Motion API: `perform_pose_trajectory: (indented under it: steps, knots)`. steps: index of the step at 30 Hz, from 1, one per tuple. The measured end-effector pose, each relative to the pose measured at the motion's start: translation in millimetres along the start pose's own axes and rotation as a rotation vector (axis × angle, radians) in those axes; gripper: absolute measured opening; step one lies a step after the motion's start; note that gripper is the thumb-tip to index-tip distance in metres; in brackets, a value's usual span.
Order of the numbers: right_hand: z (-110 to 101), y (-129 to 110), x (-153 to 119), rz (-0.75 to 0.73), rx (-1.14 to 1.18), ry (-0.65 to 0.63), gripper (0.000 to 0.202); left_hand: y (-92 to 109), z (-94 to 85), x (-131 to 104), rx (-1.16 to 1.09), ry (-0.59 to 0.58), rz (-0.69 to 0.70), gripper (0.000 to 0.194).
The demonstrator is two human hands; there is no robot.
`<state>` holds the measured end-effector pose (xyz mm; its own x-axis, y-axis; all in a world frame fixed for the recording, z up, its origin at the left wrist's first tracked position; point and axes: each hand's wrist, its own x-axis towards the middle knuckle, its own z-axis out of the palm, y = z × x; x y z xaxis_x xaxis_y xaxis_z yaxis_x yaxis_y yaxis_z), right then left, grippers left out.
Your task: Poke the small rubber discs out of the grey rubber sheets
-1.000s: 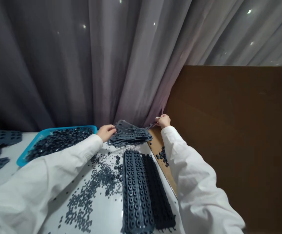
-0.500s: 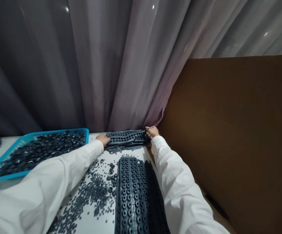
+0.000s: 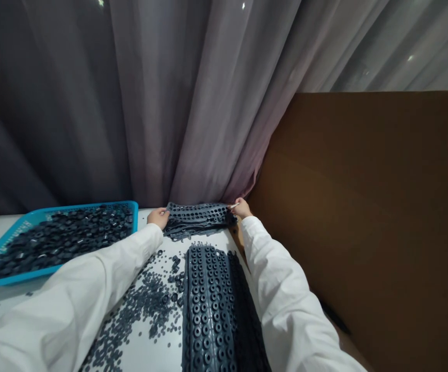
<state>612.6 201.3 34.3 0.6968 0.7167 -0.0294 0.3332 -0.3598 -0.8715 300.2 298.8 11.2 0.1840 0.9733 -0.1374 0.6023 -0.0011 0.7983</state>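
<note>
Holed sheet [image 3: 198, 213]: lying a bit below the middle of the frame, long side going left to right, on top of a dark pile [image 3: 193, 231], maybe of more sheets.
Feel of the holed sheet: probably light, thin and bendy, like rubber; likely to sag in the middle if lifted by one end. Probably not very slippery and not quick to snap, but perhaps easy to tear at the thin parts between holes.
Where to hold: best at both short ends, flat between thumb and fingers, with a gentle pull.
Look of the holed sheet: dark blue-grey, a little shiny, full of round holes in long rows, edges a bit wavy.
Left hand [image 3: 158, 218]: pinching the left end of the holed sheet.
Right hand [image 3: 242, 207]: closed on a thin white stick [image 3: 235, 205], at the right end of the holed sheet; cannot tell if pinching the sheet too.
Ringed sheet [image 3: 208, 310]: bottom middle, long and dark, covered in rows of raised rings.
Darker sheet [image 3: 247, 320]: just right of the ringed sheet.
Small bits [image 3: 150, 299]: scattered over the white table [image 3: 142, 356], lower left of centre.
Blue basket [image 3: 135, 219]: at left, heaped with black pieces [image 3: 73, 237].
Grey curtain [image 3: 158, 103]: hanging across the top.
Brown board [image 3: 363, 206]: filling the right side.
</note>
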Motion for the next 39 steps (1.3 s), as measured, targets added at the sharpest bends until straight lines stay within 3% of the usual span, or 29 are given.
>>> perform_pose_trajectory:
  steps: [4,9,14,17,19,23,27,31,34,37,39]
  knots:
    - [1,6,-5,-0.044,-0.023,0.039,0.033,-4,3.2,-4,0.015,-0.025,-0.013,0.032]
    - [-4,-2,-3,-0.127,-0.021,0.109,0.028,-1,0.5,-3,0.037,0.036,0.048,0.032]
    - [-5,12,-18,-0.135,-0.105,0.159,0.013,-9,5.5,-9,0.154,0.050,0.029,0.031]
    - [2,18,-34,-0.161,-0.148,0.177,0.012,-10,9.5,-22,0.240,0.085,0.044,0.042]
    - [11,18,-46,-0.225,-0.155,0.149,0.010,-10,12.2,-33,0.294,0.091,0.140,0.054]
    - [34,16,-71,-0.352,-0.173,-0.067,0.019,-11,21.3,-47,0.398,-0.109,0.410,0.063]
    - [44,11,-87,-0.364,-0.201,-0.183,0.026,-8,24.8,-45,0.490,-0.291,0.449,0.059]
    - [22,-8,-91,-0.396,-0.155,-0.136,0.025,-3,5.2,-55,0.537,-0.293,0.496,0.068]
    - [-11,-22,-102,-0.432,-0.088,-0.051,0.017,-10,-14.5,-87,0.547,-0.266,0.574,0.075]
    - [-41,-26,-140,-0.453,-0.059,-0.053,0.019,-23,-24.2,-135,0.543,-0.335,0.708,0.069]
    - [-50,-19,-186,-0.461,-0.071,-0.151,0.026,-32,-24.2,-169,0.534,-0.396,0.807,0.063]
